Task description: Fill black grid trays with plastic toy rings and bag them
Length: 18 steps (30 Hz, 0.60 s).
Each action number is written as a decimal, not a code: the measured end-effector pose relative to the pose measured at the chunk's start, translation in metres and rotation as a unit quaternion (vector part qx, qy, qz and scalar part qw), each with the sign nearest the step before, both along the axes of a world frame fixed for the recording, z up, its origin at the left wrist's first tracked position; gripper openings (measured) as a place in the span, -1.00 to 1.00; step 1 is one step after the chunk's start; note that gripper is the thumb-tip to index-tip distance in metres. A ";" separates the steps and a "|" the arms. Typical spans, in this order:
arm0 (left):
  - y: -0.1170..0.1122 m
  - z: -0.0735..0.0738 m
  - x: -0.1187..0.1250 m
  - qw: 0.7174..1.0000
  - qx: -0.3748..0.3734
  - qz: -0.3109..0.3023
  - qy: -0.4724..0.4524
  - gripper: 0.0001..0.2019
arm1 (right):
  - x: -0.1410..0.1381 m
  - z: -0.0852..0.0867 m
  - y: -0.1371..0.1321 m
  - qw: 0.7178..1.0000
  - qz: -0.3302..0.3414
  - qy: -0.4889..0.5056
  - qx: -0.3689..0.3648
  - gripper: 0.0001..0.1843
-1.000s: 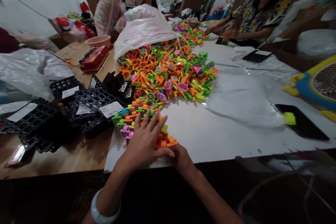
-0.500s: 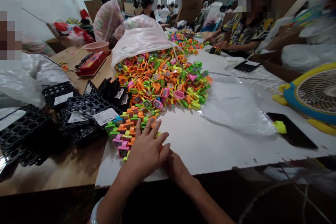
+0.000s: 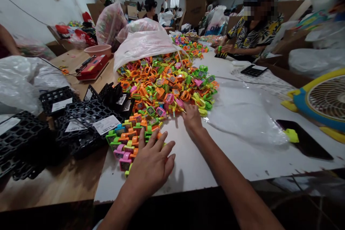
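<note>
My left hand (image 3: 152, 158) lies spread, fingers apart, over the right part of a block of toy watches (image 3: 125, 145) set in tight rows on the white tabletop. Its palm hides some of them. At the near edge of a loose heap of colourful toy watches (image 3: 161, 79), my right hand (image 3: 192, 118) has its fingers bent around the end of a pink toy watch (image 3: 179, 103). The fingertips are partly hidden by the hand itself.
Black mesh trays (image 3: 88, 115) with white labels are stacked at left. A red box (image 3: 93, 68) stands behind them. A clear plastic bag (image 3: 242, 111), a dark phone (image 3: 307, 140) and a fan (image 3: 323, 97) are at right. A co-worker (image 3: 256, 36) sits across the table.
My right hand has moved from beside my left hand, forward and right to the heap. The pink toy watch there has shifted. My left hand stays on the rows.
</note>
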<state>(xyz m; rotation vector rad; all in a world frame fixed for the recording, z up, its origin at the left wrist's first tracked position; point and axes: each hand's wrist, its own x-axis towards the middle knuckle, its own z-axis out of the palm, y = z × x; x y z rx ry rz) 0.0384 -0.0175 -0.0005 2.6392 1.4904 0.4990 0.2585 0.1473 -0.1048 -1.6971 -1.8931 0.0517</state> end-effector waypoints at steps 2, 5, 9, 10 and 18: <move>0.000 0.000 0.000 1.000 -0.003 -0.003 0.000 -0.66 | 0.002 -0.006 -0.020 0.999 0.029 -0.005 0.015 -0.55; 0.000 0.001 0.000 1.000 0.001 -0.008 0.007 -0.66 | 0.010 -0.008 -0.041 0.999 0.049 0.007 0.019 -0.74; 0.001 0.002 0.000 1.000 0.005 -0.007 0.014 -0.66 | 0.018 0.006 -0.044 0.998 0.054 0.023 -0.021 -0.83; 0.000 0.002 0.000 1.000 0.005 -0.006 0.015 -0.66 | 0.018 0.012 -0.043 0.997 0.064 0.024 -0.036 -0.84; 0.000 0.001 -0.001 1.000 0.003 -0.013 0.008 -0.65 | 0.017 0.037 -0.021 0.996 0.048 0.031 -0.067 -0.67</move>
